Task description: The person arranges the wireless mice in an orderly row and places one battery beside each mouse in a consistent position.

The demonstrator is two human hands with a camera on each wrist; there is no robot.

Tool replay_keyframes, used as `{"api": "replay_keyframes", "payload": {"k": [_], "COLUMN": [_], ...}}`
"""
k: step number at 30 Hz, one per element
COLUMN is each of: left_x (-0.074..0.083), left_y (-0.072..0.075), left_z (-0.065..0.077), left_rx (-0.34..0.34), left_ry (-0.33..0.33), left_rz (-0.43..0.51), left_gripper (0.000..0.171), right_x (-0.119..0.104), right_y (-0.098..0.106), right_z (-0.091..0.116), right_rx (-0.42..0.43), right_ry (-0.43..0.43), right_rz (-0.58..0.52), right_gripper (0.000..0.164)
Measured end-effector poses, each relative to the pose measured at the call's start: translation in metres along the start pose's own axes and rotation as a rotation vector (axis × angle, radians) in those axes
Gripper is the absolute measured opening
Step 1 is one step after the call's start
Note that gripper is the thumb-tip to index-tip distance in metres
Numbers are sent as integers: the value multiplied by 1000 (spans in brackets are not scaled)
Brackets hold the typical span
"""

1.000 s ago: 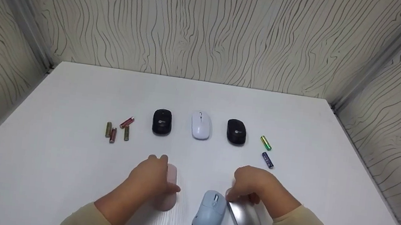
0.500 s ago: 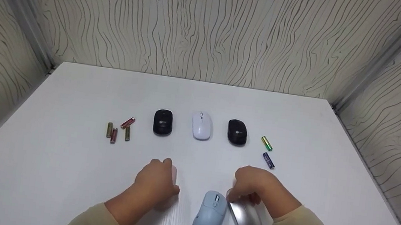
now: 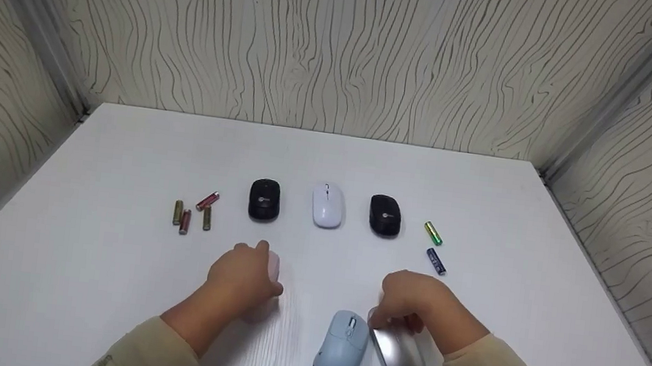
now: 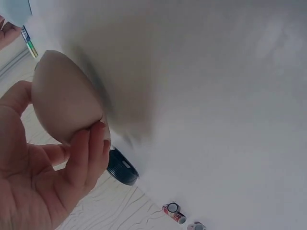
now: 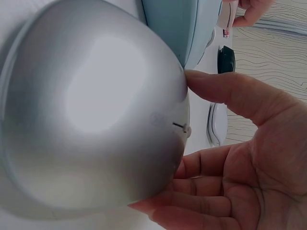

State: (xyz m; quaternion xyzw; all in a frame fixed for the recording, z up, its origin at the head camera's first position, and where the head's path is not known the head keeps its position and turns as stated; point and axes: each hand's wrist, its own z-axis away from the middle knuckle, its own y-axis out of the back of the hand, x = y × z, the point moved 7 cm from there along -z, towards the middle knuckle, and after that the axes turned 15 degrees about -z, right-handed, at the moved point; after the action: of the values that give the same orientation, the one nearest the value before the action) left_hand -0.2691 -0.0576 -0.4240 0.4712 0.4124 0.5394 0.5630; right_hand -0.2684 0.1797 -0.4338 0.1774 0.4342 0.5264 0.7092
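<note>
My left hand (image 3: 241, 279) grips a pink computer mouse (image 4: 64, 96) between thumb and fingers, at the front of the table left of centre; the back of the hand covers most of it in the head view. Farther right, my right hand (image 3: 414, 297) holds the front end of a silver mouse (image 3: 399, 356), thumb on one side and fingers on the other. Right beside the silver mouse lies a light blue mouse (image 3: 340, 353) with a scroll wheel.
Across the middle of the white table (image 3: 139, 149) lie a black mouse (image 3: 264, 200), a white mouse (image 3: 327, 206) and a second black mouse (image 3: 385, 216). Several batteries (image 3: 185, 221) are at the left; a green battery (image 3: 433, 233) and a blue battery (image 3: 435, 261) are at the right.
My left hand, with the pink mouse, first shifts slightly right, then moves left and a little farther from me. My right hand and the silver mouse stay in place.
</note>
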Motion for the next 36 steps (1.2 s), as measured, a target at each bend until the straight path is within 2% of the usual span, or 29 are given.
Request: {"api": "replay_keyframes", "payload": {"k": [8,15,21,28,36], "left_x": [-14,-17,-15,-10,-8], "left_y": [7,5,4,5,6], "left_z": [-23,-35,-37,-35,-36], "left_rx": [11,-26,-36,-35,-45], "left_ry": [57,91,104,78,71], "left_rz": [-4,30,29,-47,-57], "left_gripper": [76,80,78,75,74], "right_x": [0,0,1,0,2], "right_y": [-1,-2,-2,-2,-2], "right_z": [0,-2,-2,-1,-1], "right_rx": [-6,-16,-20,-11,-9], "right_ry": [4,6,-18,-24,-32], "right_rz": [3,9,-19,-13,-35], "right_gripper": [29,30,29,28,29]}}
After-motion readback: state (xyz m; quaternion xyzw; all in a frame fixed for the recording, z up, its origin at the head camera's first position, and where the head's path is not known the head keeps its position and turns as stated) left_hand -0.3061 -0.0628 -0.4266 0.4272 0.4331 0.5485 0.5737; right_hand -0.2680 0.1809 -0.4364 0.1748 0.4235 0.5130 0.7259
